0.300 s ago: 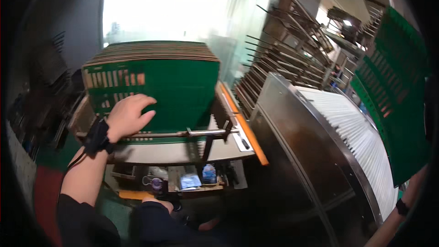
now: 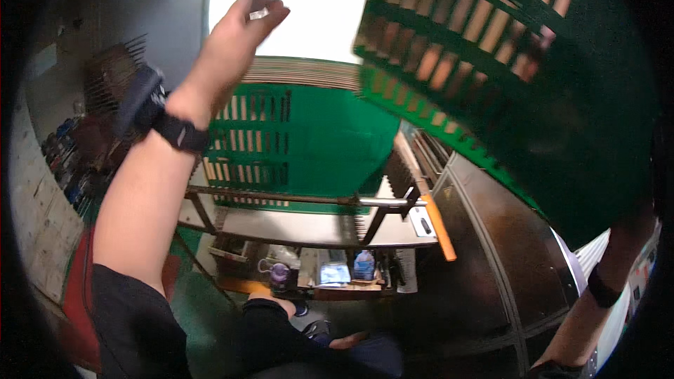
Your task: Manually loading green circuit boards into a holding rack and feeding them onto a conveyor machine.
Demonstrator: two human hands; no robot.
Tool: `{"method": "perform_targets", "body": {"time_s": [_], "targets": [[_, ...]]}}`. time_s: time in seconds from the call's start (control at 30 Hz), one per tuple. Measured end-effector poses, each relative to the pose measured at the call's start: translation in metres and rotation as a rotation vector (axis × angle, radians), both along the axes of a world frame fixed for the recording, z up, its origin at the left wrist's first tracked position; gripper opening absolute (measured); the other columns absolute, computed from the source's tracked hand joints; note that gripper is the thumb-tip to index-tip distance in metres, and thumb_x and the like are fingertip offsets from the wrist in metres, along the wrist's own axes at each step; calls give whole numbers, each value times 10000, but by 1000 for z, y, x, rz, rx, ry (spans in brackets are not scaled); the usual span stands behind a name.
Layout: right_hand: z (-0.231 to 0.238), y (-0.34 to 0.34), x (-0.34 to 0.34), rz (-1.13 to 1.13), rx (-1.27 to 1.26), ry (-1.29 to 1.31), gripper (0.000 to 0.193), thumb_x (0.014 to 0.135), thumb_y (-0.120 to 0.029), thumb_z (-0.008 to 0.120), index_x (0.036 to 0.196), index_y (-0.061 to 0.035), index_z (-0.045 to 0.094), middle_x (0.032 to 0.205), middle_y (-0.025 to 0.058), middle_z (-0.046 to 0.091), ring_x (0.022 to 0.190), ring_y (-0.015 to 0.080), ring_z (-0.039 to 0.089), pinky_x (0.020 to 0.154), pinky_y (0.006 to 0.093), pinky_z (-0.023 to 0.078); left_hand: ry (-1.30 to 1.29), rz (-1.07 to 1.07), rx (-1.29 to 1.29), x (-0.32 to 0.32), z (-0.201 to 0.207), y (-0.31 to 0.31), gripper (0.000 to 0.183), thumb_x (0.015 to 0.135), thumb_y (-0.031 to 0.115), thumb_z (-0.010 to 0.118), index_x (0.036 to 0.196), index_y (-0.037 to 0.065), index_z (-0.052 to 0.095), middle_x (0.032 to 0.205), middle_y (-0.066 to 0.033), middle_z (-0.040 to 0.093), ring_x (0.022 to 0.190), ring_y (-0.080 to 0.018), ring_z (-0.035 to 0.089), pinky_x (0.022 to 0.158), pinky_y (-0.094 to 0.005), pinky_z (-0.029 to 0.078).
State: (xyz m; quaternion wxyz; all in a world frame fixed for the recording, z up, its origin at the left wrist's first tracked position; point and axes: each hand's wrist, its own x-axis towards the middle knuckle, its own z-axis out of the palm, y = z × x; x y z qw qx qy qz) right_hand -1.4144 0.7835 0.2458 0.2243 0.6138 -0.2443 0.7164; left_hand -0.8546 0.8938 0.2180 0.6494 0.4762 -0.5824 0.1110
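My left hand [image 2: 242, 31] is raised above the left of a rack, its fingers loosely bent and apart with nothing in them. Below it, a row of green circuit board panels [image 2: 344, 144] stands upright on the rack; the front one bears columns of pale rectangular strips. Another large green circuit board panel [image 2: 484, 109] hangs tilted in the air at the upper right, overlapping the row's right end. My right hand [image 2: 628, 242], dark in shadow at the far right, grips this panel's lower edge; its fingers are mostly hidden.
A metal bar [image 2: 330, 201] crosses the rack's front above a white ledge [image 2: 295, 227]. An orange strip [image 2: 440, 228] runs along its right side. A shelf underneath holds a purple bottle [image 2: 279, 275] and small packages. Right of the rack stands a dark metal cabinet [image 2: 470, 245].
My left hand has risen off the front panel of the row. The panel in my right hand has swung leftward and up toward the rack. The view has turned too.
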Motion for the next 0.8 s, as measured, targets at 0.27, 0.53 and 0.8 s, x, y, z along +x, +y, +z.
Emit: {"method": "perform_targets", "body": {"time_s": [0.27,0.53,0.8], "targets": [[-18,-31,150,1169,291,2,481,1043,-61,520,1520,-29,473,1488,160,559,1342,270,560,1142,374,459,433,-561,63,58,9,81,462,1074,462,508,1359,109,598,1253,-39,702,1111,-175,676,992,-383,529],[-7,-76,257,781,255,263,424,1011,-64,595,1428,-2,554,1314,149,646,1188,235,633,1025,331,497,541,-259,-247,120,-21,56,420,1011,434,665,1190,54,667,1071,-23,730,943,-126,673,854,-311,532],[-1,-71,310,1178,850,14,401,1052,-375,598,1251,-32,659,1079,57,693,939,137,655,818,280,518,544,-269,-286,150,-39,40,365,1019,404,662,1151,64,639,1014,-30,725,865,-125,696,744,-288,580]]}}
